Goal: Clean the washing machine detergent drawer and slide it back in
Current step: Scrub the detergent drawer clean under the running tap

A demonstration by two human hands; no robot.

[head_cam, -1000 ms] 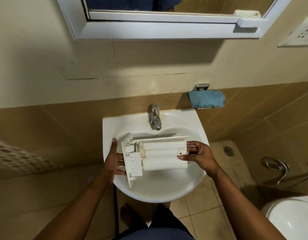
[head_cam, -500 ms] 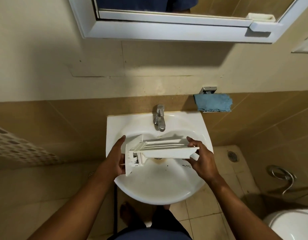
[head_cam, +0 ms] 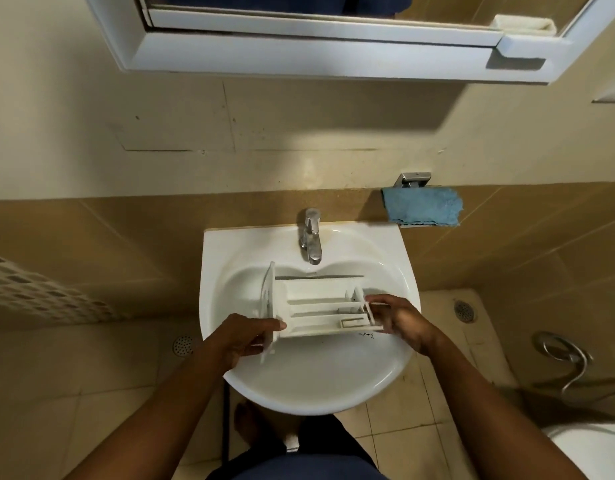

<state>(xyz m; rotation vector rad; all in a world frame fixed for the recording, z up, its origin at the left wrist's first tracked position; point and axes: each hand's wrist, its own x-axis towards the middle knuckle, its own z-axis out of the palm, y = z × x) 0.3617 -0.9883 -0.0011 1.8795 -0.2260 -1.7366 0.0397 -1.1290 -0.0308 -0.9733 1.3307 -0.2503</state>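
Holding item: drawer (head_cam: 319,308), white plastic, open side up, dividers and compartments showing. It lies lengthwise between the two hands, over the bowl of the sink (head_cam: 333,393); whether its underside touches the bowl cannot be told from this angle.

- Left hand (head_cam: 243,336): curled round the near part of the drawer's front panel, thumb lying along the near corner. The panel stands on edge at this end.
- Right hand (head_cam: 399,318): grips the opposite end of the drawer, fingers wrapped over the end wall, thumb on the near side.
- Tap (head_cam: 311,237): metal, beyond both hands, roughly midway between them, spout above the drawer's far edge.
- Dark specks (head_cam: 366,336): on the sink's white surface just under the right hand's end of the drawer.
- Cloth (head_cam: 422,206): blue, draped on a wall holder (head_cam: 413,180), beyond the right hand and well apart from it.
- Floor drain (head_cam: 463,310): just outside the right hand, on the tiles.
- Second floor drain (head_cam: 183,345): just outside the left hand.
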